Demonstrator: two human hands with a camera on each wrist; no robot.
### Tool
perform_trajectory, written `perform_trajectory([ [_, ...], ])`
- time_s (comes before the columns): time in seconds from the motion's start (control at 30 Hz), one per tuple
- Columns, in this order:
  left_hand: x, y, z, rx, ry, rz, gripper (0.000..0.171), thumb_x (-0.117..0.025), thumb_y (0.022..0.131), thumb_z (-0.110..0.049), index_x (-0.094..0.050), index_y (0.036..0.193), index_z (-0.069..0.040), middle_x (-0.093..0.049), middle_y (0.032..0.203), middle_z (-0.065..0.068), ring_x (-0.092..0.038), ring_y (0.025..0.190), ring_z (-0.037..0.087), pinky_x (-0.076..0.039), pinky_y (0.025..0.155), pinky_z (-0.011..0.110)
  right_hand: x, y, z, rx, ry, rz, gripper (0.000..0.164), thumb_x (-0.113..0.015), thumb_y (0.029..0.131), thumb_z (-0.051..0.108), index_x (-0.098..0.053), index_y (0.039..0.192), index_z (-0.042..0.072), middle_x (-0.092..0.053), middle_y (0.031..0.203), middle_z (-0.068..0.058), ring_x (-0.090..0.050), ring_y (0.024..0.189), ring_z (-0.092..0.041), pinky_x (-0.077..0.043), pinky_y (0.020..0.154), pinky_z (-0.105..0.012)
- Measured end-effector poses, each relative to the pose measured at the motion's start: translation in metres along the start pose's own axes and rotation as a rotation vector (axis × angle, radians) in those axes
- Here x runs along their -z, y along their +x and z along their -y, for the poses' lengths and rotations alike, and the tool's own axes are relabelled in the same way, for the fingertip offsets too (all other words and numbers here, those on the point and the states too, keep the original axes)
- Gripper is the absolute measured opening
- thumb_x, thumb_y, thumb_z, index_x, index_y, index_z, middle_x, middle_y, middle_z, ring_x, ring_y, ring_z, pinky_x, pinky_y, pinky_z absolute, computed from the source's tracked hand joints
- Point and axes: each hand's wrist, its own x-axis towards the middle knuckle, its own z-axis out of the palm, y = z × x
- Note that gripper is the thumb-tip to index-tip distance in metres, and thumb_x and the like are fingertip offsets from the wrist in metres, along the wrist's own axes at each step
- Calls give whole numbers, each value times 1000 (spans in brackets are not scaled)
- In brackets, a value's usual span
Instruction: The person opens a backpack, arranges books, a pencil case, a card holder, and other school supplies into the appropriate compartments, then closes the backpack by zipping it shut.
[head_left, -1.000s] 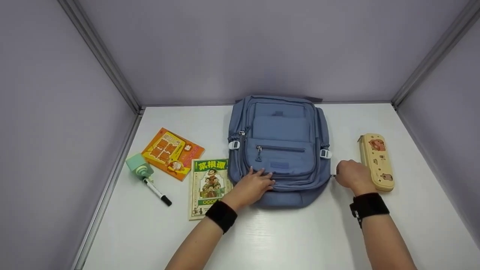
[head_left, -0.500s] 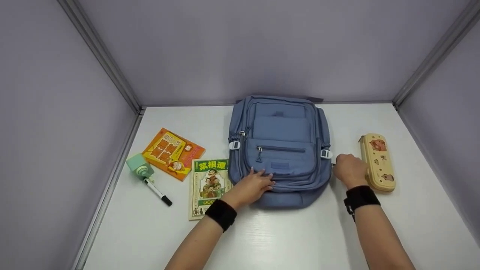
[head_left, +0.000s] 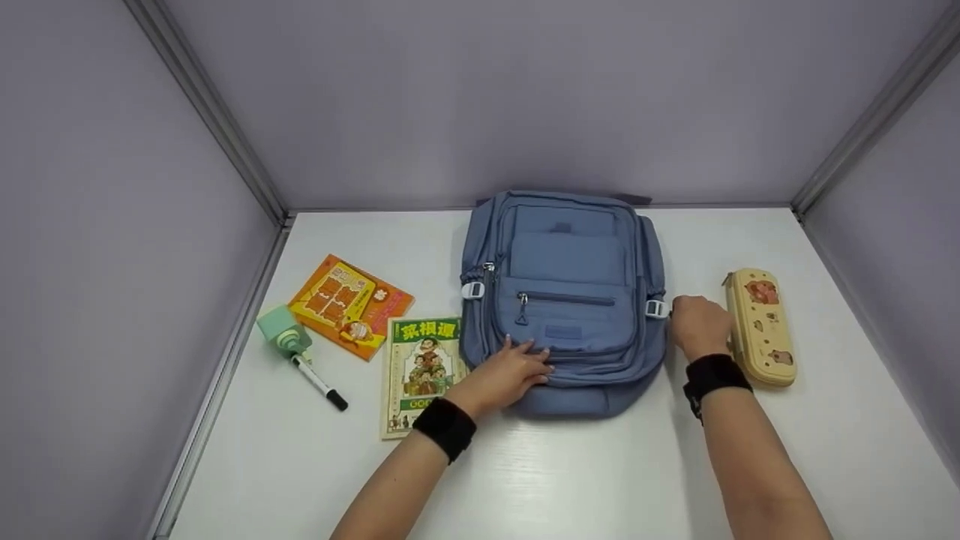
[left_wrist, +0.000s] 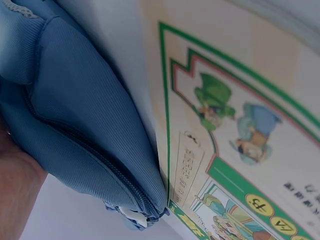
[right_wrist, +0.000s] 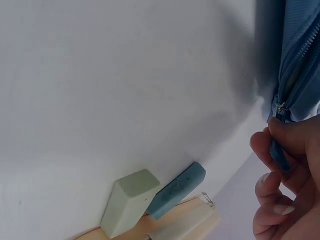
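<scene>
A blue backpack lies front side up on the white table. My left hand rests on its lower front, fingers extended over the fabric. At the bag's right side, just by the white buckle, is my right hand. The right wrist view shows thumb and forefinger pinching a blue zipper pull. Beyond the slider, the zipper teeth are parted. In the head view the right hand hides this pull.
A cream pencil case lies right of the right hand. Beside it, the right wrist view shows a pale green block and a blue block. Leftward are a green-titled book, an orange booklet, a mint object and a marker.
My right hand has moved toward the far end along the bag's right side, from below the buckle to level with it. The left hand has stayed in place on the bag.
</scene>
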Motion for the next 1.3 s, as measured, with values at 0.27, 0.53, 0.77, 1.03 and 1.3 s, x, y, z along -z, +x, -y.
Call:
perform_trajectory([
  [0.27, -3, 1, 1, 8, 16, -6, 31, -50, 103, -28, -67, 126, -16, -48, 145, 6, -31, 141, 33, -14, 112, 59, 7, 4, 6, 32, -22, 112, 19, -50, 86, -2, -67, 90, -8, -64, 88, -33, -64, 79, -47, -49, 55, -58],
  [0.53, -5, 5, 1, 32, 45, -29, 35, -44, 105, -32, -66, 127, -16, -51, 142, 8, -37, 138, 31, -18, 112, 57, 33, -7, 34, 157, -107, 77, 18, -60, 84, 0, -65, 95, -13, -62, 90, -29, -58, 87, -46, -49, 69, -57],
  [0.77, -4, 14, 0, 68, 47, -116, 31, -45, 105, -28, -69, 114, -10, -71, 109, 4, -63, 113, 26, -37, 105, 53, 35, -26, 70, 439, 192, 55, 40, -59, 99, 29, -64, 123, -3, -63, 119, -24, -57, 111, -44, -44, 93, -57],
  [1.03, 6, 18, 0, 123, -49, -208, 26, -48, 105, -28, -68, 100, -12, -70, 88, 1, -68, 81, 18, -53, 76, 35, 20, -50, 90, 635, 462, 373, 63, -66, 90, 51, -61, 134, 7, -54, 138, -19, -47, 130, -38, -36, 105, -53],
  [1.3, 21, 24, -5, 154, -97, -277, 29, -50, 104, -27, -67, 92, -7, -66, 77, 2, -65, 72, 17, -49, 65, 33, 12, -48, 78, 560, 533, 329, 59, -66, 92, 47, -58, 138, 10, -56, 137, -14, -49, 128, -33, -38, 104, -51],
])
